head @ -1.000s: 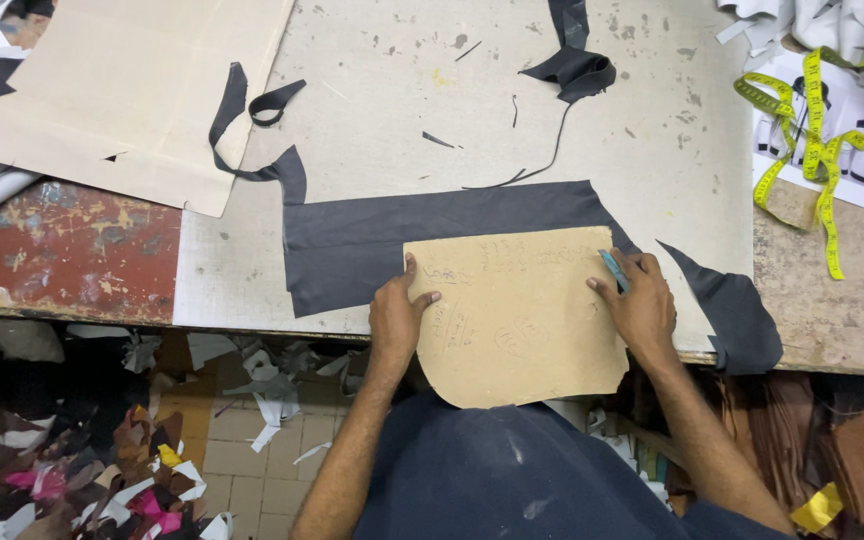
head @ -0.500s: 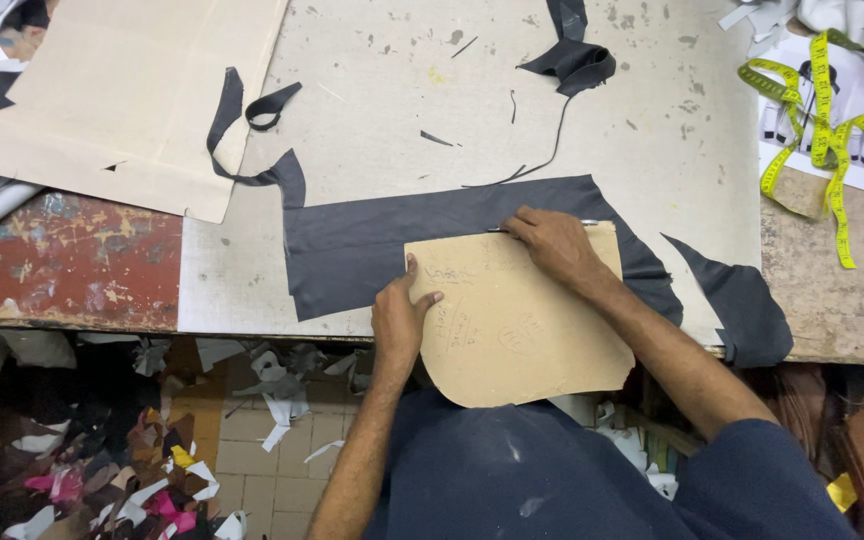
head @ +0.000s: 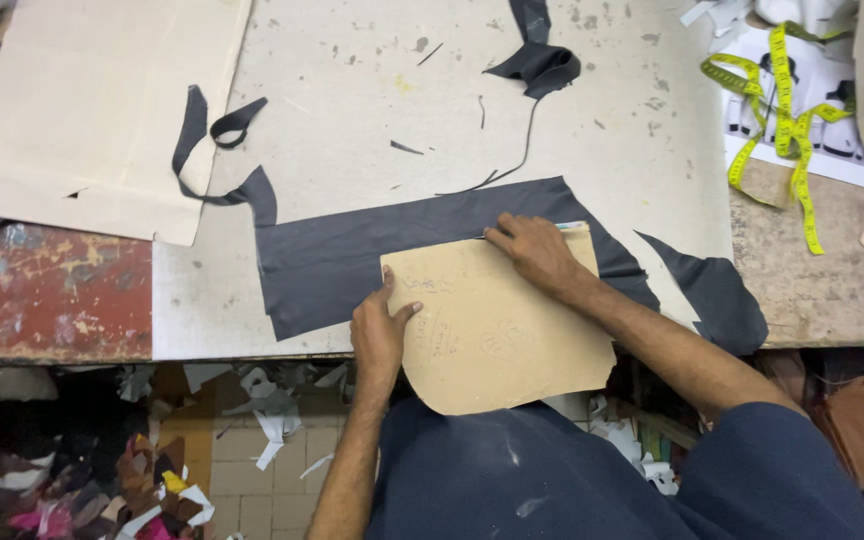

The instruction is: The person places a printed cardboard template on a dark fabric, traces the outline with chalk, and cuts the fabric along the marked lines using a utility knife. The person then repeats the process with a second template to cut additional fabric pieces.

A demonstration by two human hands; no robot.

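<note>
A tan cardboard pattern (head: 502, 335) with a rounded lower edge lies on a dark grey piece of fabric (head: 342, 260) at the near edge of the worn white table (head: 612, 130). My left hand (head: 380, 328) rests flat on the pattern's left edge, thumb spread, pressing it down. At the pattern's top edge, my right hand (head: 537, 255) is closed on a small pale blue marking chalk (head: 572, 226), whose tip touches the fabric along the cardboard's upper border. The pattern's lower part overhangs the table edge above my lap.
A large tan cardboard sheet (head: 82, 110) covers the far left. Dark fabric offcuts lie about: a looped strip (head: 217, 130), a bunch (head: 544, 62) at the top and a pointed piece (head: 717, 290) at the right. A yellow tape measure (head: 782, 110) is far right. Scraps litter the floor (head: 152, 480).
My right hand has travelled from the pattern's right corner leftwards along its top edge with the chalk. My left hand has stayed pressed on the left edge.
</note>
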